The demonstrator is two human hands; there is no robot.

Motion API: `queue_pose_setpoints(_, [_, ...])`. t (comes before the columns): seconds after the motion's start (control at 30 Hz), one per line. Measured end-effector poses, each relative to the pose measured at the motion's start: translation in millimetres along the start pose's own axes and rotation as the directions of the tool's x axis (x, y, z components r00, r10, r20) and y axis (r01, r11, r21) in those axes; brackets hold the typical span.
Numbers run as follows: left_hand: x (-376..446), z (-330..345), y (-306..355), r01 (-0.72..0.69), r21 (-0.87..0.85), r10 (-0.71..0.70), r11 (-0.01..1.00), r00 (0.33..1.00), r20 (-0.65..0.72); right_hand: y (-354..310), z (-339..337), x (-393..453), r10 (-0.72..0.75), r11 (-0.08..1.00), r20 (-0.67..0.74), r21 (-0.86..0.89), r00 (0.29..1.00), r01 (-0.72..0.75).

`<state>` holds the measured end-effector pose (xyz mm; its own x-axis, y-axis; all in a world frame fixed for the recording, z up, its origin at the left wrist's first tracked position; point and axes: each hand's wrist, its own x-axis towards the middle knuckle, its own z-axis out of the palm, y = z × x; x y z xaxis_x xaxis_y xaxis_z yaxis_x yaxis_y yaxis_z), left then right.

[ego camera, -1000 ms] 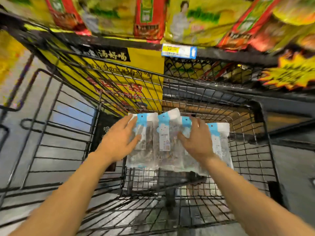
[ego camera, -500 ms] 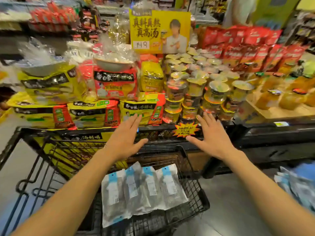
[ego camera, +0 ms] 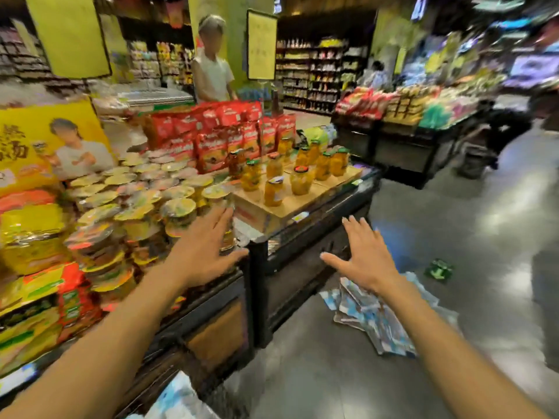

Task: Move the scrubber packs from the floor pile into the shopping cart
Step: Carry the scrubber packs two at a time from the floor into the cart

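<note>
Both my hands hang empty with fingers spread wide: left hand before the display stand's corner, right hand above the scrubber packs piled on the floor just beside the stand's base. More packs show blurred at the bottom edge.

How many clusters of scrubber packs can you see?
2: a floor pile partly behind the right hand, another cluster at the frame's bottom edge; some packs may be hidden.

Both hands outstretched, fingers spread
</note>
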<state>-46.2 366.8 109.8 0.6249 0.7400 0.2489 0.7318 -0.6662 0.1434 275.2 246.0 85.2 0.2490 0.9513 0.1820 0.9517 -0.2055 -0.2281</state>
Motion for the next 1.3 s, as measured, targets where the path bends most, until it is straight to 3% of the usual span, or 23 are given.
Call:
queue_pose_setpoints(0.27, [164.4,62.8,158.5,-0.270,-0.069,0.270,0.960,0.963,-0.014,187.3,-44.2,-9.4,0.275,0.961,-0.087,0.068,0.957,-0.270])
queue_pose_setpoints(0.5, [269.6,111.2,271.0,-0.452,-0.101,0.457,0.887,0.889,0.032,298.7,-66.3,-30.0,0.488,0.872,-0.099,0.096,0.867,-0.480])
queue_pose_setpoints(0.87, [438.4,204.8,353.9,-0.623,-0.132,0.631,0.771,0.775,0.027,397.2,-65.5,38.4,0.650,0.760,-0.131,0.092,0.749,-0.643])
queue_pose_setpoints(1.3, [606.1,284.3,441.8,-0.665,-0.217,0.689,0.715,0.722,0.058,521.4,-76.8,127.4,0.762,0.647,-0.134,0.106,0.634,-0.755])
